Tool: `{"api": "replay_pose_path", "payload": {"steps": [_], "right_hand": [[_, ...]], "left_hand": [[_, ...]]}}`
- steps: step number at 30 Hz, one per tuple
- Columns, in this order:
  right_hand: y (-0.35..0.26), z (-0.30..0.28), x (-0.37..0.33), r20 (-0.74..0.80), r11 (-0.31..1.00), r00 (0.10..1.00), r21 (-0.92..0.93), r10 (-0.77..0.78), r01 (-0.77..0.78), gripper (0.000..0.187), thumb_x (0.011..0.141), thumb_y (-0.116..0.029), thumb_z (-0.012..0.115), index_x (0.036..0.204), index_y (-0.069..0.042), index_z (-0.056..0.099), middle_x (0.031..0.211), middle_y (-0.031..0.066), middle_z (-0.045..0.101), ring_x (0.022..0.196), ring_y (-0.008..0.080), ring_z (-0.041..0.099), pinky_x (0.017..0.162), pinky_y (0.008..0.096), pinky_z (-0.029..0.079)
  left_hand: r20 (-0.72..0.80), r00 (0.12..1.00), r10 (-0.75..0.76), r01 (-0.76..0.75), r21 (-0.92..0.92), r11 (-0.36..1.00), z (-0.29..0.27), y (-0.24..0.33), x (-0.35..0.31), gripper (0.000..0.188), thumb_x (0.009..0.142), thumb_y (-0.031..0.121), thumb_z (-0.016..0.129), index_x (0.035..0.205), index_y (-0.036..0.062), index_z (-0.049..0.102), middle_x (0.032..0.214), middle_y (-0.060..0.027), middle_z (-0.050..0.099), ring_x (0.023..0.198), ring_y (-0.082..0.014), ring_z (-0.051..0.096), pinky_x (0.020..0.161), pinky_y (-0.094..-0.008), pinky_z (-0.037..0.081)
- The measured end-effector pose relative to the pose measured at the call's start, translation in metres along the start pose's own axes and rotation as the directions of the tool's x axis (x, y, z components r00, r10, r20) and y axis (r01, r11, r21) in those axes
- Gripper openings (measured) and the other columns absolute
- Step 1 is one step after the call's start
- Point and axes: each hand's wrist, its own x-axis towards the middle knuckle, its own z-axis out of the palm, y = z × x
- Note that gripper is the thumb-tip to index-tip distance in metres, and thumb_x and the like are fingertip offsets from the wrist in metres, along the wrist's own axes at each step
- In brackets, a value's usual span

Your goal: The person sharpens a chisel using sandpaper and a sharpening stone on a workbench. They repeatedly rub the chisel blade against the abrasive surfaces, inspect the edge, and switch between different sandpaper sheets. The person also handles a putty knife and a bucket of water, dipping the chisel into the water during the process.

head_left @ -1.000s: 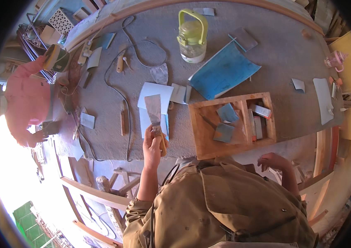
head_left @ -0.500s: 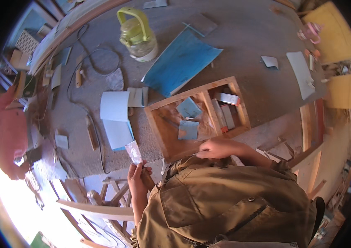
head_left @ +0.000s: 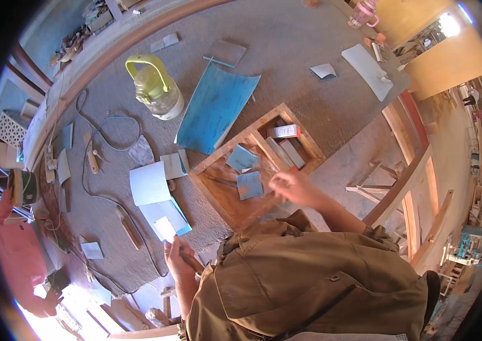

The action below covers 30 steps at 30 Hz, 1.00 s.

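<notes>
My left hand (head_left: 179, 258) is closed round the wooden handle of a putty knife (head_left: 165, 228). Its pale, flared blade points away from me, over the near end of the white-and-blue sheets of sandpaper (head_left: 151, 186). My right hand (head_left: 293, 188) hovers at the near right edge of a wooden tray (head_left: 212, 200), fingers bent and smeared by motion. Whether it holds anything small I cannot make out. Inside the tray's larger compartment lie two blue sandpaper pieces (head_left: 249, 186). A small white-and-red box (head_left: 284, 131) and grey blocks (head_left: 291, 153) fill the narrow compartment.
Beyond the tray lies a big blue sandpaper sheet (head_left: 218, 105), beside a green-lidded jug (head_left: 158, 94). A black cable (head_left: 117, 203) winds across the left side near a wooden-handled tool (head_left: 128, 228). Another person in pink (head_left: 19, 250) is at the left. Wooden frames (head_left: 423, 210) stand right.
My right hand has moved from beside my jacket out over the tray's edge. The view has turned, and the putty knife blade now overlaps the sandpaper sheets.
</notes>
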Motion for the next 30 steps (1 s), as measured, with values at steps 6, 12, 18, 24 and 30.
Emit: {"api": "replay_pose_path", "payload": {"steps": [6,12,18,24,30], "right_hand": [[-0.011,-0.032,0.006,-0.337,0.997,0.941,0.078,0.024,0.003,0.022,0.090,-0.024,0.054,0.089,-0.002,0.059,0.064,0.0046,0.060,0.052,0.0096,0.057,0.050,0.0251,0.043],[-0.042,0.012,0.053,-0.149,0.980,0.970,-0.090,-0.191,0.179,0.016,0.092,-0.017,0.051,0.095,-0.002,0.055,0.070,0.0026,0.058,0.056,0.0075,0.054,0.053,0.0226,0.045],[-0.068,0.095,0.079,0.126,0.902,0.930,-0.229,-0.344,0.365,0.015,0.086,-0.017,0.059,0.097,-0.007,0.058,0.065,0.0070,0.057,0.053,0.0173,0.056,0.050,0.0296,0.044],[-0.093,0.173,0.084,0.440,0.758,0.796,-0.316,-0.416,0.571,0.020,0.085,-0.025,0.058,0.096,-0.008,0.058,0.070,0.0102,0.063,0.068,0.0291,0.062,0.057,0.0369,0.047],[-0.104,0.223,0.107,0.548,0.673,0.788,-0.472,-0.281,0.569,0.027,0.084,-0.029,0.057,0.100,-0.007,0.057,0.080,0.0113,0.065,0.078,0.0303,0.062,0.064,0.0406,0.048]], "left_hand": [[0.049,0.999,0.003,-0.004,0.010,1.000,-0.006,0.002,0.009,0.009,0.087,0.014,0.055,0.088,0.0064,0.049,0.058,-0.0023,0.047,0.044,-0.0103,0.042,0.041,-0.0245,0.035],[-0.054,0.991,-0.123,0.121,-0.036,0.992,-0.033,-0.006,0.012,0.013,0.086,0.015,0.060,0.083,0.0094,0.049,0.058,-0.0014,0.046,0.042,-0.0103,0.042,0.037,-0.0246,0.033],[-0.068,0.985,-0.161,0.148,-0.164,0.975,-0.042,0.004,-0.002,0.020,0.086,0.026,0.063,0.080,0.0113,0.050,0.058,-0.0019,0.048,0.041,-0.0094,0.040,0.039,-0.0235,0.033],[-0.225,0.965,-0.136,0.051,-0.346,0.937,-0.100,-0.014,-0.016,0.031,0.089,0.038,0.056,0.078,0.0100,0.048,0.057,-0.0020,0.045,0.044,-0.0114,0.040,0.043,-0.0261,0.034],[-0.386,0.899,-0.209,-0.028,-0.525,0.850,-0.141,-0.031,-0.040,0.039,0.091,0.046,0.048,0.076,0.0098,0.043,0.059,-0.0041,0.046,0.046,-0.0143,0.041,0.045,-0.0287,0.035]]}}
